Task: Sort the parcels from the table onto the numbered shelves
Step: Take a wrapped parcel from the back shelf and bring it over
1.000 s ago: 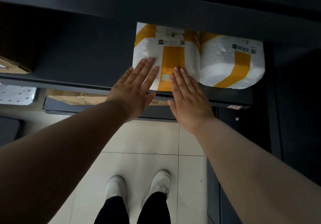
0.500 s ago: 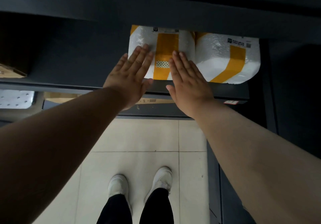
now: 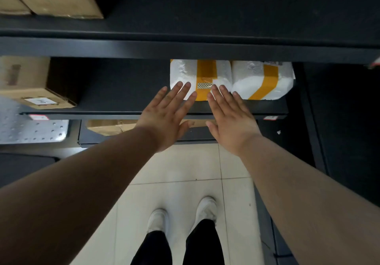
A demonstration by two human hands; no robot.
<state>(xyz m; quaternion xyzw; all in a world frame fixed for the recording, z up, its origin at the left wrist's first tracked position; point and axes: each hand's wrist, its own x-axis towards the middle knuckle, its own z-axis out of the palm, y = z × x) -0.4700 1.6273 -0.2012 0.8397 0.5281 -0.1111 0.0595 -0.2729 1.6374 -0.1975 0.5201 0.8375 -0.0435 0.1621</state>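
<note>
While your left grip [image 3: 164, 118] and right grip [image 3: 230, 121] lie flat, fingers straight against the near edge of the white plastic-wrapped parcel banded in orange tape [image 3: 182, 72], it sits on the dark metal shelf [image 3: 123, 92] at 12 o'clock. A second white orange-taped parcel [image 3: 246, 79] touches it at 3 o'clock. Both look shelved, and whatever remains on the bench is out of view.

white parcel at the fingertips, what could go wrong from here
1. The left hand and right hand only press flat fingers on the white parcel, with no grip; it could skew if pushed unevenly.
2. It sits tight against the second white parcel, so a crooked push may shift that one too.
3. Its front edge is close to the shelf lip; left there, it might slide off.
</note>
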